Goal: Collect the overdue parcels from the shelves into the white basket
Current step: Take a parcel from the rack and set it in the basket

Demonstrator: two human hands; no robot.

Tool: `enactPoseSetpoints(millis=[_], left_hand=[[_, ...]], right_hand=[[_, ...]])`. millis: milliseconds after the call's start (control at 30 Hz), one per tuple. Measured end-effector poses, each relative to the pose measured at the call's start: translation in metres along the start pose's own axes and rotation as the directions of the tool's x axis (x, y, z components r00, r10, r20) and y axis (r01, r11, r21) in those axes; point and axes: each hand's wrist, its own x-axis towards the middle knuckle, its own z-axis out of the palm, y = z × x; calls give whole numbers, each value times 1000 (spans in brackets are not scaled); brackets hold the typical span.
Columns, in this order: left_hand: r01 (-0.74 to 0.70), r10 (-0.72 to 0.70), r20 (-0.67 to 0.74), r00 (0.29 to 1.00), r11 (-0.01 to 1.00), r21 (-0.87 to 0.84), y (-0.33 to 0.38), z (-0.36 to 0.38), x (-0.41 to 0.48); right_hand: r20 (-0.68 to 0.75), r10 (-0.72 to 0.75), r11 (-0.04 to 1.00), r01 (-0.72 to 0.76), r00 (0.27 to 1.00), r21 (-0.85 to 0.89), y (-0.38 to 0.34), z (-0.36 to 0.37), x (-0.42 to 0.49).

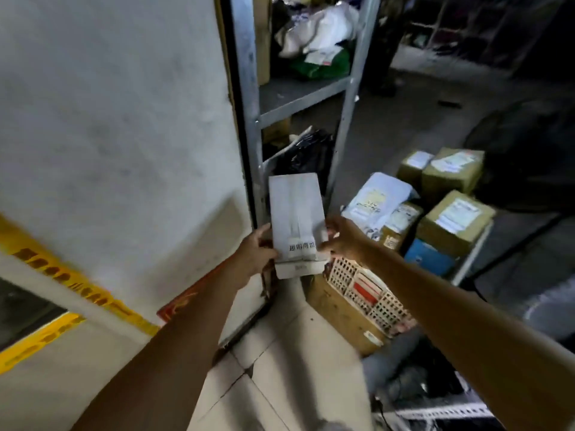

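Observation:
I hold a flat white box parcel (295,213) upright in front of me with both hands. My left hand (253,255) grips its lower left edge. My right hand (343,239) pinches its lower right edge beside a printed label. Just below and right of the parcel stands the white lattice basket (373,298), with parcels inside it; my right forearm crosses over part of it. Behind the parcel rises a grey metal shelf rack (249,88) with white and green bags on its upper shelf and a black bag lower down.
A white wall (109,119) with yellow tape fills the left. Several brown cardboard boxes (451,219) and a pale mailer bag (376,200) are stacked at the right. A brown box (336,315) stands under the basket. Pale floor tiles (280,368) lie below.

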Motion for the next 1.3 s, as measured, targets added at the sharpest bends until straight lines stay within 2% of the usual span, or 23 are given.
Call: enactPoseSetpoints(millis=[200,467,700,933,1067,1300], left_hand=[[-15,2,166,986,997,76,41,51,52],[-17,-43,347,937,986,167,79,130,127],[-45,-69,427,902,967,252,111,197,200],[-40,-146,523,840,944,326,130,246,272],[-20,-218,586,781,928,372,136,270,314],[-3,-291,623,727,904,426,143,298,362]], right_hand=[[-225,141,983,-109,964,147,24,-44,7],[-368,208,967,-133,906,219,64,-120,33],[-382,287,933,-166,879,320,96,-187,73],[-451,402,896,-240,797,374,123,-230,111],[-463,483,855,-287,743,431,136,-245,133],[-491,549,823,-335,677,458,152,-262,161]])
